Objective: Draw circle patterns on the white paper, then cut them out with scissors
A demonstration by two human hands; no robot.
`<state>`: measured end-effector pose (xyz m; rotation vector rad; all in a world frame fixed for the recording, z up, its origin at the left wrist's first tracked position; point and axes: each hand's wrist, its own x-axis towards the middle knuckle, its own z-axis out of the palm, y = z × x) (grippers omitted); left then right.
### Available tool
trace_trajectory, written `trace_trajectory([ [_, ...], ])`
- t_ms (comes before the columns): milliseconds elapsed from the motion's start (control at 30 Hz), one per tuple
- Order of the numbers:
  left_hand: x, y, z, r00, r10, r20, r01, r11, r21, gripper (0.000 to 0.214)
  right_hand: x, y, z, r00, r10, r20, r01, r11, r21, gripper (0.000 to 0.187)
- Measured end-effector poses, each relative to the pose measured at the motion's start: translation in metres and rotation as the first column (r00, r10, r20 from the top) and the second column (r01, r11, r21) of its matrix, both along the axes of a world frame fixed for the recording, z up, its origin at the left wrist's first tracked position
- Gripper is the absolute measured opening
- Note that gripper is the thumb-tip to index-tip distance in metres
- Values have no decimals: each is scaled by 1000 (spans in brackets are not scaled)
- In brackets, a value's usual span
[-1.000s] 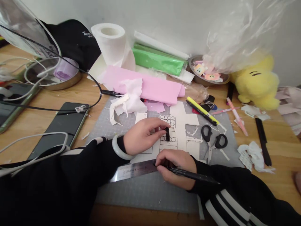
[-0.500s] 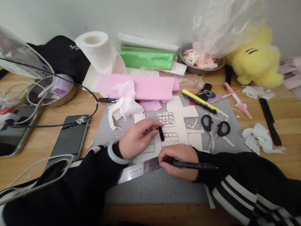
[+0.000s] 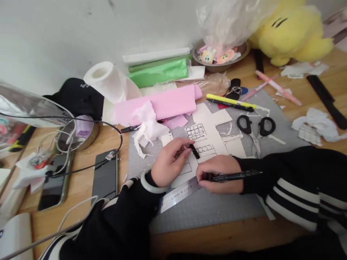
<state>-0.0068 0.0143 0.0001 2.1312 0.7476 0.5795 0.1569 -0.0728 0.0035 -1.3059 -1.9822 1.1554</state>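
wooden table, line work apparently in hand

on a grey gridded cutting mat lies a white, black-inked paper cut-out. the left hand pinches a short black cylinder, probably a cap; at the end of a shiny metal ruler, the right hand's fingers grip a slim black pen. placing the ruler seems the current step; drawing would call for turning the pen.

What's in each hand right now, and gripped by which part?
Left hand: small black cap-like piece, pinched by its upper end. Right hand: black pen, one end hidden in the grip; can't tell whether the ruler is held too.
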Motion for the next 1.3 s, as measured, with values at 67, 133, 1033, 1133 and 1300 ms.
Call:
trace_trajectory([
  [67, 0, 0, 0, 1000, -8, -9, 8, 1000, 10, 20, 0, 0, 1, 1000, -5, 4, 5, 1000, -2, 5],
  [133, 0, 0, 0, 1000, -5, -18, 6, 1000, 15, 20, 1, 0, 2, 1000, -4, 1, 4, 1000, -7, 6],
  [1033, 1, -3, 4, 992, -128, -3, 127, 977, 169, 23, 1, -1, 0, 999, 23, 43, -25, 999, 40, 7],
  [1133, 1, -2, 4, 993, -120, 7, 117, 980, 163, 23, 0, -1, 0, 998, 19, 52, -20, 1000, 23, 7],
  [1300, 1, -2, 3, 994, -113, 7, 110, 982, 152, 23, 0, -1, 0, 999, 22, 41, -24, 999, 31, 6],
])
